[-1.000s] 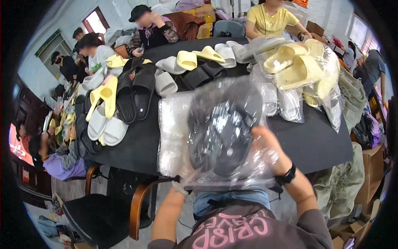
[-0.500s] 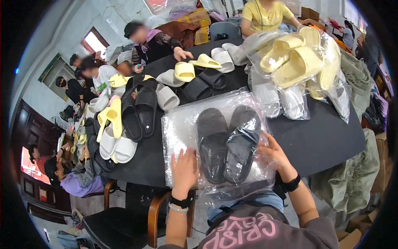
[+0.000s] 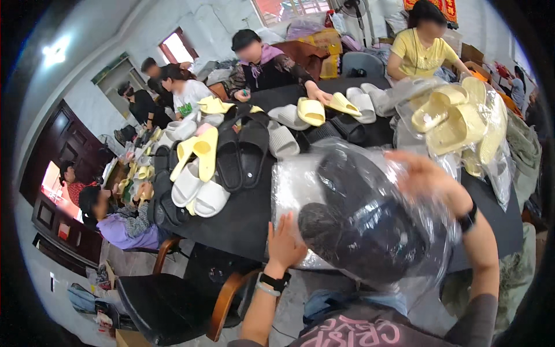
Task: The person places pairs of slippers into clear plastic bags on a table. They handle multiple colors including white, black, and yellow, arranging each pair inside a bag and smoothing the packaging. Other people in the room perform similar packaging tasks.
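A pair of black slippers (image 3: 378,231) in a clear plastic bag (image 3: 442,231) is raised and tilted above the table in front of me. My right hand (image 3: 425,179), smeared by motion, grips the bag's upper right side. Flat clear plastic bags (image 3: 296,188) lie in a stack beneath it at the table's near edge. On the stack's left part rests my left hand (image 3: 286,240), fingers stretched out and holding nothing. The slippers' lower ends come close to these fingers.
Loose white, yellow and black slippers (image 3: 199,191) lie left and behind on the black table (image 3: 243,214). A pile of bagged yellow and white slippers (image 3: 457,124) stands at the right. Several people sit around; one reaches a hand (image 3: 318,95) toward a yellow slipper. A black chair (image 3: 165,306) is at lower left.
The bagged black slippers have come up off the stack and turned, with my right hand moving up along with them. My left hand stays on the stack. The view has shifted left.
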`<state>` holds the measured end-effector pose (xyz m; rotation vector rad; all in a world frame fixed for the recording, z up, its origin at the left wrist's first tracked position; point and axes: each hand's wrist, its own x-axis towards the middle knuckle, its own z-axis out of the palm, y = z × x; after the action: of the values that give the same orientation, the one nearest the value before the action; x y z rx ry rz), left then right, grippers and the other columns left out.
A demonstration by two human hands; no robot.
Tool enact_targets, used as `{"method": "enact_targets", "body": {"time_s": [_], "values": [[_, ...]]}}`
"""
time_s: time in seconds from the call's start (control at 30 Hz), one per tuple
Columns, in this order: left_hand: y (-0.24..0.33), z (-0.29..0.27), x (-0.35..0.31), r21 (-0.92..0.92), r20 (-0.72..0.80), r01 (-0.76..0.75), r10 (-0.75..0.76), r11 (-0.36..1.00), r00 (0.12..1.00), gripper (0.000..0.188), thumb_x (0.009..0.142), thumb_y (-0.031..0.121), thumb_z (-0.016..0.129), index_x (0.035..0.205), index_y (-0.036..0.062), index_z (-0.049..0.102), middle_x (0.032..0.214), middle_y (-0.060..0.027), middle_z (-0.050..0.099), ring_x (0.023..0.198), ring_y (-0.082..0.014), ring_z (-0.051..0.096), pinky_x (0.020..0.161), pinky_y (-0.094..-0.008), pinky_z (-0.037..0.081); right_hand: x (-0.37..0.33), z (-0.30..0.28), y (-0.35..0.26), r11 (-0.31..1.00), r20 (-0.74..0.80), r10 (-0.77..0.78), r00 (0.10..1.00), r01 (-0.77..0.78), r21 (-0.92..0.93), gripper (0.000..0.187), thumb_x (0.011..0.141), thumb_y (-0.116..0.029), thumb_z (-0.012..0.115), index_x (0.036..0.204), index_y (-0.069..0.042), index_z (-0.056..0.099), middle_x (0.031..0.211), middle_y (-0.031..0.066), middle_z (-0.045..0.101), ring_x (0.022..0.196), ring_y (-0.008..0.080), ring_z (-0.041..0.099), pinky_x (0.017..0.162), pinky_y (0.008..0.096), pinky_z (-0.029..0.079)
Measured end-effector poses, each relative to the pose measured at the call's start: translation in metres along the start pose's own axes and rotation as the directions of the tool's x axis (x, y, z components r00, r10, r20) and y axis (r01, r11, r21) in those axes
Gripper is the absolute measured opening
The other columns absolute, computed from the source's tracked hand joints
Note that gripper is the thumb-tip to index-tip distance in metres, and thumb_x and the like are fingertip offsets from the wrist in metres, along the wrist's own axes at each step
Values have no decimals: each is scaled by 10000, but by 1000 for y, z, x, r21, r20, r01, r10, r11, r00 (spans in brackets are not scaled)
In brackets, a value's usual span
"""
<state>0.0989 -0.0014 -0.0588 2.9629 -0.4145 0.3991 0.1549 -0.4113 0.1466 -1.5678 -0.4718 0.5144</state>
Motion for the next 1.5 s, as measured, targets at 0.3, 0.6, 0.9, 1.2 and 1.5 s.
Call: {"method": "enact_targets", "body": {"time_s": [0.3, 0.6, 0.9, 1.2, 1.5], "values": [[7, 1, 1, 8, 47, -10, 9, 1000, 999, 699, 877, 274, 643, 1517, 195, 374, 1594, -114, 298, 1474, -304, 267, 1170, -607, 153, 34, -49, 109, 958, -620, -52, 783, 215, 191, 360, 1026, -224, 500, 1348, -67, 542, 1327, 95, 569, 1211, 210, 543, 1058, 376, 404], [-4, -6, 1, -167, 0, 40, -41, 985, 999, 383, 980, 217, 531, 1352, 134, 571, 1487, -81, 463, 1428, -272, 351, 1161, -563, 125, -107, 15, 143, 871, -664, -34, 747, 348, 347, 610, 1022, -457, 475, 1437, -14, 414, 1242, 129, 563, 1169, 247, 561, 944, 368, 509], [24, -20, 26, -429, 122, 280, -252, 859, 960, 316, 927, 350, 641, 1089, 85, 695, 899, -63, 666, 1002, -218, 581, 913, -406, 331, -99, 40, 138, 995, -472, 2, 882, 44, 87, 576, 983, -416, 592, 1383, -7, 526, 1077, 47, 623, 851, 70, 532, 719, 248, 465], [23, -11, 43, -882, 184, 292, -300, 370, 936, 112, 952, 74, 626, 1019, -7, 588, 863, -67, 685, 803, -133, 645, 712, -279, 505, -88, 27, 126, 648, -325, -70, 943, 291, 704, 665, 1024, -401, 483, 1503, 21, 295, 1413, 290, 479, 1255, 349, 553, 955, 437, 518], [0, -34, 58, -973, 156, 213, -442, 83, 883, 267, 964, -9, 581, 1211, 8, 483, 1005, -142, 711, 919, -136, 648, 806, -248, 505, -64, 30, 98, 766, -424, -167, 890, 388, 513, 617, 1051, -190, 432, 1582, -138, 122, 1305, 259, 587, 1102, 325, 659, 875, 415, 579]]}}
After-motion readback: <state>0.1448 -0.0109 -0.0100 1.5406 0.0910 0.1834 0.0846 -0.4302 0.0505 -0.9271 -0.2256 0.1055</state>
